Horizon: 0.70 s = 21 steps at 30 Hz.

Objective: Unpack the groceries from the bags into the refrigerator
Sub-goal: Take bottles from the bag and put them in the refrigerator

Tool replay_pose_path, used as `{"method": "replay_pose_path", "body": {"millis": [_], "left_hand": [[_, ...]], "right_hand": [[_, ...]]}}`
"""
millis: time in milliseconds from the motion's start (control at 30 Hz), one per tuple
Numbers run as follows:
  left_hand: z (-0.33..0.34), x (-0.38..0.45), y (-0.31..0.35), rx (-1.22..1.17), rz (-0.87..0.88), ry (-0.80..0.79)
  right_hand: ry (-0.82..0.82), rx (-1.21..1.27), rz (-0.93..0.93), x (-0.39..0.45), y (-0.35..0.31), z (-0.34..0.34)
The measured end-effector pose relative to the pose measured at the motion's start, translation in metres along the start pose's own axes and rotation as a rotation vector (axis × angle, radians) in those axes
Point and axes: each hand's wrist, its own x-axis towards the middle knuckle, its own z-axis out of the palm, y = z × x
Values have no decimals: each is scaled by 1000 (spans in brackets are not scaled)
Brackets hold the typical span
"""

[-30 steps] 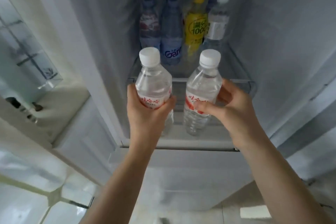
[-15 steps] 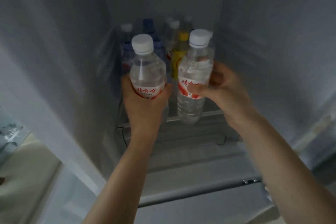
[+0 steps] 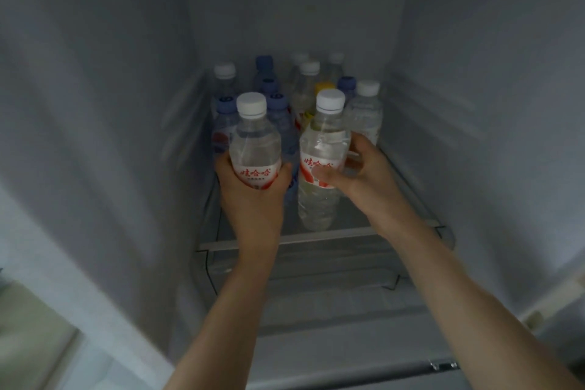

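Two clear plastic water bottles with white screw caps and red-and-white labels go into the grey-walled refrigerator, one in each hand. The left hand wraps its fingers and thumb round the label band of the left bottle, which is upright above the front of the clear glass shelf; whether its base touches the glass cannot be told, as the hand hides it. The right hand grips the right bottle from the side, thumb across the label and fingers curled behind, with the base on or just over the shelf near its front edge. Just behind both stands a packed cluster of stored bottles with white, blue and yellow caps. The step appears to be setting the pair down as a new front row. Doing it well likely means keeping each bottle vertical, lowering until the base sits flat on the glass behind the front lip, and easing back only until they meet the standing row, since a hard push could topple those behind. Each grip is best loosened only once the bottle stands alone.
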Motion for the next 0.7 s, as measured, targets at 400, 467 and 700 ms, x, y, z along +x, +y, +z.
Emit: {"method": "replay_pose_path", "body": {"millis": [400,467,700], "left_hand": [[5,1,-12,256,56,76],[4,2,-12,246,38,77],[8,-5,-15,186,47,101]], "right_hand": [[14,6,-13,10,12,-6],[12,7,-13,8,13,-6],[40,9,-30,4,16,-2]]}}
